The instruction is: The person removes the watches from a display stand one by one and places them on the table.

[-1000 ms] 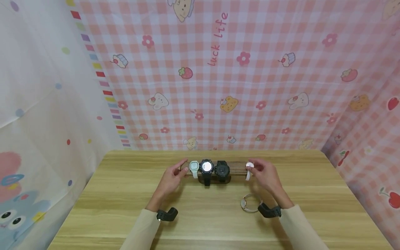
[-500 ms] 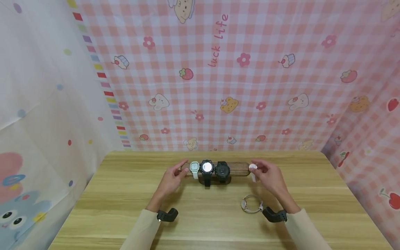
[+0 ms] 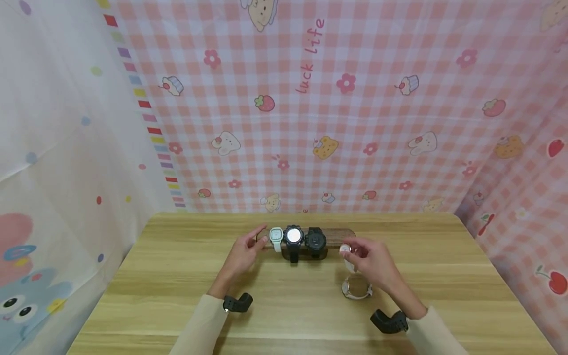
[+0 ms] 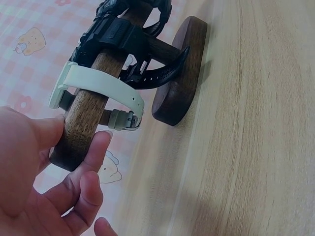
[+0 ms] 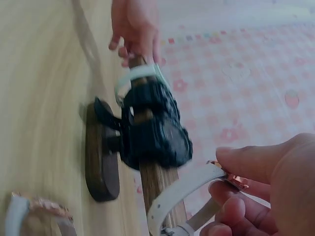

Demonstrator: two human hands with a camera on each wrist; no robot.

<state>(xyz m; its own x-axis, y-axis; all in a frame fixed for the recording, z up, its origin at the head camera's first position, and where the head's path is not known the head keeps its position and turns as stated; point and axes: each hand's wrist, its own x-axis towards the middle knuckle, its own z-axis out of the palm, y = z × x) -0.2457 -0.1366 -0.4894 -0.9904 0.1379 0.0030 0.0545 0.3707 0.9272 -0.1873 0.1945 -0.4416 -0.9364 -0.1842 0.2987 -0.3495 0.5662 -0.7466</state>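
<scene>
My left hand point(image 3: 241, 255) grips the left end of a dark wooden watch stand point(image 3: 339, 237), thumb and fingers on either side of the bar in the left wrist view. Along the bar sit a pale mint watch point(image 3: 276, 235), a black watch with a bright face point(image 3: 293, 235) and an all-black watch point(image 3: 316, 240). Just in front of the bar's bare right end, my right hand point(image 3: 374, 261) pinches a white-strapped watch point(image 3: 345, 249) by its case. Its buckled strap loop point(image 5: 184, 189) overlaps the bar in the right wrist view.
Another light-strapped watch point(image 3: 345, 288) stands on its side on the wooden table point(image 3: 288, 315), below the right hand. The stand's oval base point(image 4: 184, 73) rests on the table. A pink checked cloth point(image 3: 284, 123) hangs behind the table's far edge.
The white-strapped watch has come away from the bar's right end, first rightward, then back left and toward me in the right hand. The left hand stays on the stand.
</scene>
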